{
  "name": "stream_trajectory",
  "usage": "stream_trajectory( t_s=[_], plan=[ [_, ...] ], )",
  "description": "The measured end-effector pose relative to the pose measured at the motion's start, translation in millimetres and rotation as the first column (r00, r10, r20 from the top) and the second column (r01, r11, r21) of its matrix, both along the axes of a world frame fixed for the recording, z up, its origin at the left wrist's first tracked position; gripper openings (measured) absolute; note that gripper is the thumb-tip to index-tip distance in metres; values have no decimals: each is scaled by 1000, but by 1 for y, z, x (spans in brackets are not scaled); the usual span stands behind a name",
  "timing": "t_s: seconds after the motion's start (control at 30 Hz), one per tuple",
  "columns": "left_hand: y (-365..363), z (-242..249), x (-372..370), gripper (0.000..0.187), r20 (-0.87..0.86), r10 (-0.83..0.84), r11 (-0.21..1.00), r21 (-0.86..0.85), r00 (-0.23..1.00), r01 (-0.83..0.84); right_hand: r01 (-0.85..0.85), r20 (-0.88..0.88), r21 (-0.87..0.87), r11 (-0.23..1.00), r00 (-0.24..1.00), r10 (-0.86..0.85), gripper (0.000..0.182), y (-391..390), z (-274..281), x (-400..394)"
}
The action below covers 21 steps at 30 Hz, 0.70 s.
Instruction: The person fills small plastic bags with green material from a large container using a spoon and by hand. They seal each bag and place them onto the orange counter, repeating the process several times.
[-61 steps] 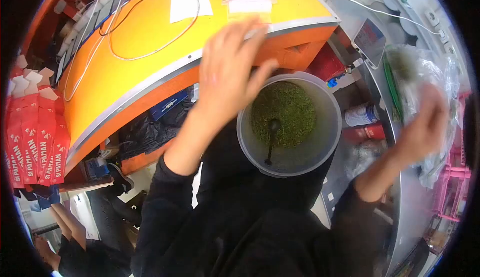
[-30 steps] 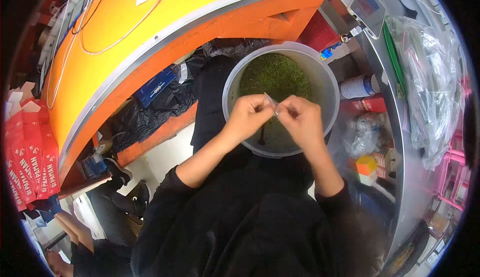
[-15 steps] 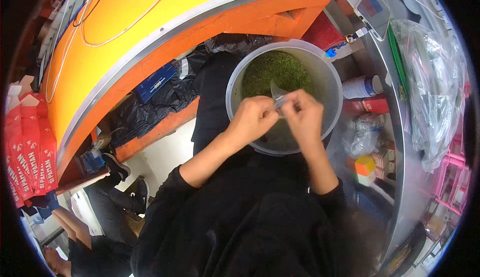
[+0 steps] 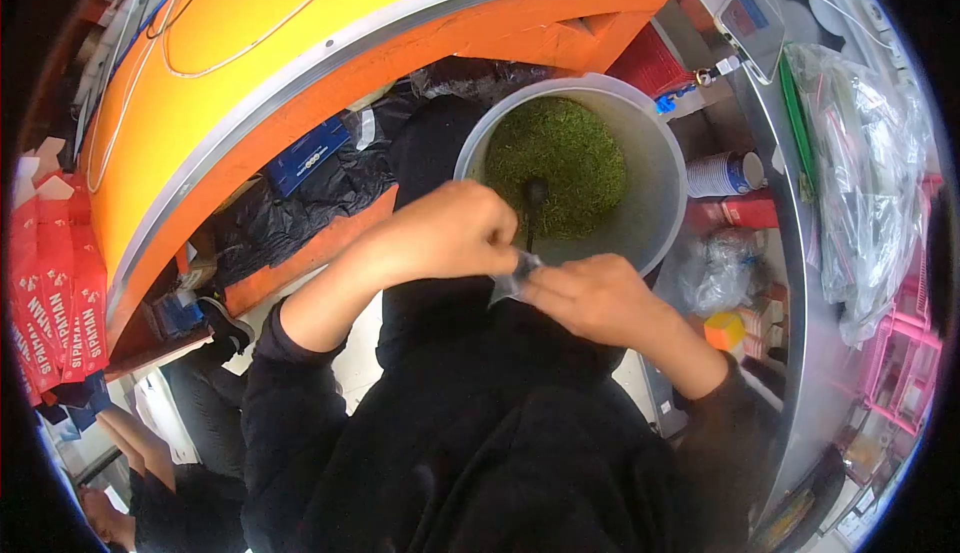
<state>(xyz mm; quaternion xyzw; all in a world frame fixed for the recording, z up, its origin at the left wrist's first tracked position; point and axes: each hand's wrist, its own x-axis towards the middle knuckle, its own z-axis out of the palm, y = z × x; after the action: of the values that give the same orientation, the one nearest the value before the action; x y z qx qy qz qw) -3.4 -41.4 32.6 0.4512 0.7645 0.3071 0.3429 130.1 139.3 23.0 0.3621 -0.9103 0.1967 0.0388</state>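
Observation:
A small clear plastic bag (image 4: 513,281) is stretched between my hands, close to my lap at the near rim of the bucket. My left hand (image 4: 455,233) pinches one side of it, thumb against curled fingers. On the other side, my right hand (image 4: 595,296) grips the bag with its fingers pressed together. Just beyond stands a translucent plastic bucket (image 4: 655,168) holding a layer of green, shredded dried leaf (image 4: 575,158). A dark spoon (image 4: 535,193) rests in the leaf, its handle running toward me and partly hidden.
An orange-sided counter with a yellow top (image 4: 235,28) curves along the front and left. Clear plastic bags (image 4: 860,183) lie on a metal surface at right, above stacked paper cups (image 4: 722,173). Red boxes (image 4: 60,293) hang at far left; another person (image 4: 190,508) sits lower left.
Both hands have come back toward my body with the small bag, from over the bucket to its near rim. The spoon in the leaf is now uncovered.

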Motion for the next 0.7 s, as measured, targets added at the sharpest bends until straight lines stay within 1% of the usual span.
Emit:
stream_trajectory(
  t_s=[0.03,0.07,0.1,0.13,0.17,0.2,0.23,0.27,0.3,0.33,0.37,0.4,0.47,0.5,0.53,0.57,0.6,0.63,0.67,0.7],
  plan=[
    [-3,5,-5,29,160,77,995,55,984,-87,54,53,-77,996,997,-50,24,0,2,-2],
    [-3,-3,0,33,203,43,970,228,978,-90,111,108,-151,982,990,-95,28,1,3,-4],
    [-3,-16,9,38,237,1,914,395,972,-97,126,107,-246,961,989,-103,30,-3,-2,-8],
    [-5,-21,17,43,264,-47,829,548,963,-110,141,109,-339,930,988,-110,32,-9,-11,-12],
    [-12,-21,20,47,284,-91,906,422,955,-39,153,113,-429,890,987,-115,34,-13,-16,-16],
    [-16,-25,18,44,366,53,894,396,929,-208,295,161,-424,856,955,-249,36,-13,-18,-22],
    [-20,-32,17,42,446,194,857,356,874,-372,431,212,-410,803,902,-376,37,-11,-19,-30],
    [-25,-36,15,39,520,328,795,300,789,-527,557,261,-387,735,830,-492,39,-11,-20,-35],
    [-32,-32,7,38,652,328,749,261,683,-609,611,339,-152,777,770,-540,41,-13,-30,-37],
    [-34,-33,6,38,707,321,657,312,630,-686,620,390,91,779,698,-601,44,-17,-51,-38],
    [-36,-35,7,41,747,285,600,350,601,-719,586,412,327,741,617,-670,46,-20,-70,-38],
    [-39,-37,8,44,783,244,538,381,572,-751,480,447,427,766,624,-641,56,-23,-82,-36],
    [-52,-43,8,46,828,256,465,347,499,-814,403,265,635,659,689,-675,42,-17,-122,-28],
    [-61,-45,8,48,850,262,429,321,457,-844,375,240,654,657,720,-651,32,-7,-115,-34],
    [-71,-44,7,44,823,314,426,322,472,-845,348,218,675,650,748,-626,23,2,-101,-44],
    [-76,-47,5,39,793,368,399,336,485,-853,499,85,665,556,688,-721,14,2,-84,-55],
    [-78,-51,4,34,761,417,373,355,497,-857,578,0,608,544,685,-728,13,7,-81,-65],
    [-75,-53,3,34,741,421,386,376,524,-842,660,-156,522,541,697,-700,13,9,-87,-78],
    [-71,-54,2,33,718,425,397,400,551,-826,725,-312,420,545,680,-664,14,9,-96,-89],
    [-67,-54,2,33,694,430,407,423,578,-810,690,-287,484,538,706,-647,14,7,-109,-90]
  ],
)
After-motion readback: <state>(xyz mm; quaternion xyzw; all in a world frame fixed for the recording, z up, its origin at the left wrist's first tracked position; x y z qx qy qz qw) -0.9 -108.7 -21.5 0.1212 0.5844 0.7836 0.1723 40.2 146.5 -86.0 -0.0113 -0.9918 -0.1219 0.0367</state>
